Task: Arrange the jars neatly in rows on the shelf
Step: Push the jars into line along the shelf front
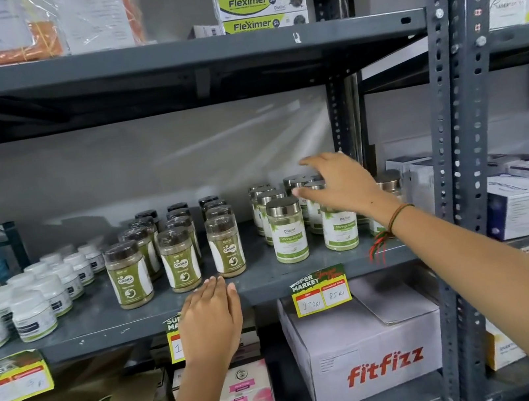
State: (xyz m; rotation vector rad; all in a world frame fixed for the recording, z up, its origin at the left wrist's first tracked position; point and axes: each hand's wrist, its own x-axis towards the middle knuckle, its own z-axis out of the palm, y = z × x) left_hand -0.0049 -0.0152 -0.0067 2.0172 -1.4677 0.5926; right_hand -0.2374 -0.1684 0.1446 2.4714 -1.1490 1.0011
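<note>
A grey metal shelf [269, 286] runs across in front of me and carries everything I am sorting. Below its front edge, toward the right, sits a big white Fitfizz carton [366, 350] on the next level down. On the shelf itself, the steel-lidded jars [288, 231] with green-and-white labels stand in a cluster toward the right end, the nearest two close to the front edge and the others packed behind them toward the back. Left of them, about mid-shelf, the brown-lidded jars [175, 259] stand in three rows running from the front edge to the back. Farther left, the small white tubs [31, 315] trail in rows toward the left end. My right hand [340, 184] reaches over the steel-lidded cluster, fingers spread wide and holding nothing, hovering at lid height above the rear jars; whether a fingertip touches a lid I cannot tell. A thread band [397, 214] circles that wrist. My left hand [211, 323] lies flat and unclenched against the front edge of the shelf, just below the brown-lidded rows, gripping nothing. A yellow price tag [321, 293] hangs from the front edge under the steel-lidded jars.
</note>
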